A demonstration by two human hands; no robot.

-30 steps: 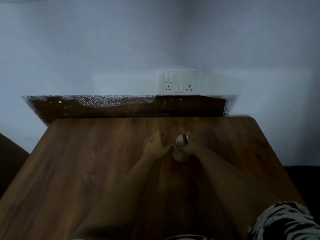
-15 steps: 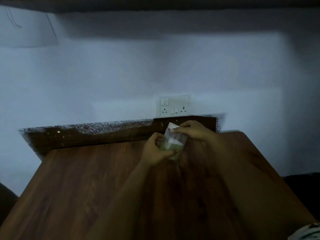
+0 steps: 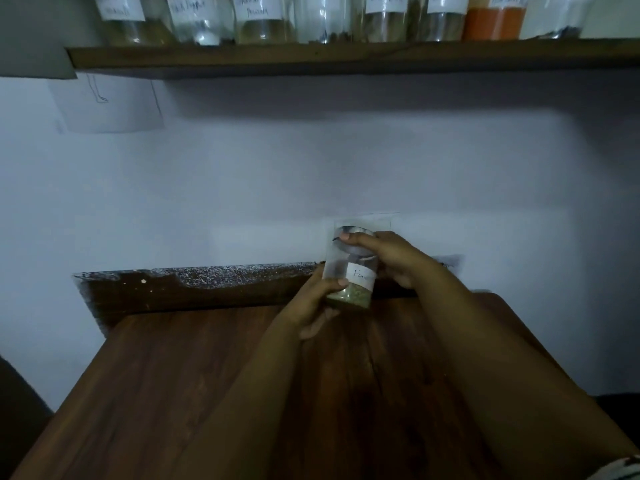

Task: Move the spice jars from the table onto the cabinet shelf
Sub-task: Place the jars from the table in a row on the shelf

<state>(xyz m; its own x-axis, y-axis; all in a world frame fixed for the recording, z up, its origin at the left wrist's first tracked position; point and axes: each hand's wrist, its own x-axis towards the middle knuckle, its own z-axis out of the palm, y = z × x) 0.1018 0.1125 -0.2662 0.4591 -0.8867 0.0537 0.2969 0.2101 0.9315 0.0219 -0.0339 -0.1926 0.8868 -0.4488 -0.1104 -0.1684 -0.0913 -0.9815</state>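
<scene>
A clear glass spice jar with a white label, greenish seeds in its bottom and a metal lid is held up above the far end of the wooden table. My left hand grips its lower part from the left. My right hand holds the lid and upper side. High above, the wooden cabinet shelf carries a row of several labelled glass jars, one with orange powder.
A white wall fills the middle of the view. A dark speckled ledge runs behind the table. A paper sheet hangs under the shelf at the left. The wall socket is mostly hidden behind the jar.
The jar has left the table and risen in both hands. The view has tilted upward, so the shelf with its jars has come into sight.
</scene>
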